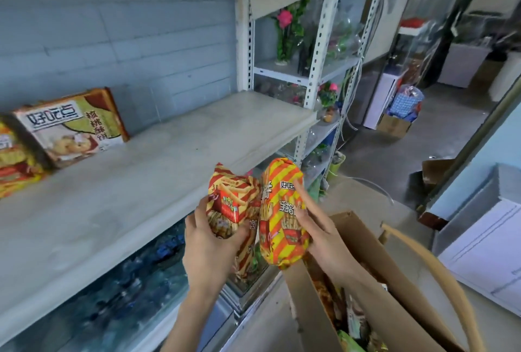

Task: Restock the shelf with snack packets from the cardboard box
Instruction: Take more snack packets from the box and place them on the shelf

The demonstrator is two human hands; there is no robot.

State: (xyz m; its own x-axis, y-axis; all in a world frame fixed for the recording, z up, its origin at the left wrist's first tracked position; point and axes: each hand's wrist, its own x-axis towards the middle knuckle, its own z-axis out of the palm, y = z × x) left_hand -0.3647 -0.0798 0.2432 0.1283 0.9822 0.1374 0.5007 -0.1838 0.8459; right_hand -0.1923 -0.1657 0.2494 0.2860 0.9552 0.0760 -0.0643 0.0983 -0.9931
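Left hand (pixel 207 247) grips crumpled red-and-yellow striped fries packet (pixel 229 202); right hand (pixel 321 236) holds puffy orange-and-yellow striped packet (pixel 279 227), fingers across its front. Both packets upright, touching. Pale grey shelf board (pixel 135 177) lies at 10 o'clock (left hand nearer); brown cardboard box (pixel 375 275) at 5.

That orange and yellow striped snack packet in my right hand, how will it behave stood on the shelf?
The orange-and-yellow striped snack packet looks puffed and rounded, so probably light and squashy. Its glossy film may slip under a loose grip. Its bulging bottom would likely tip on the grey shelf board unless leaned.
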